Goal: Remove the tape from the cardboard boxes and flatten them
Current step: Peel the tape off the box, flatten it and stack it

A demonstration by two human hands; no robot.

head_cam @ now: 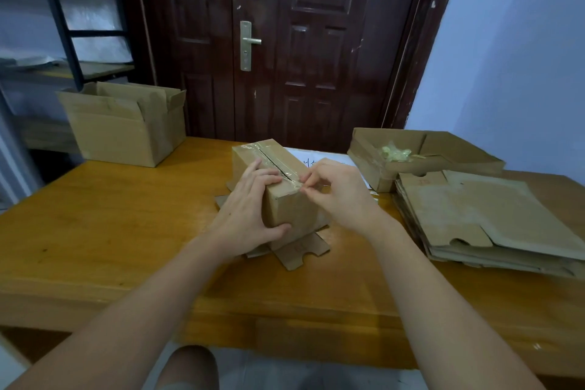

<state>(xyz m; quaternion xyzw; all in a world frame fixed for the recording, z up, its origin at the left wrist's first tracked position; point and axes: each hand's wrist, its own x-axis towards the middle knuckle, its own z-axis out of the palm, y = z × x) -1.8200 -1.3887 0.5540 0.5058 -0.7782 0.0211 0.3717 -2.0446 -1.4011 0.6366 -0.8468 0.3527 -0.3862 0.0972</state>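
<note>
Box (285,199) btwn both hands: L hand (250,215) grips its near end, R hand (335,190) pinches tape (296,182).

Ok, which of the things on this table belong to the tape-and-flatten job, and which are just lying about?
Job:
taped box, held by the left hand
clear tape, its end picked at by the right hand
open box
stack of flattened boxes
box with wadded tape

Lying about:
white paper
door
shelving
</note>
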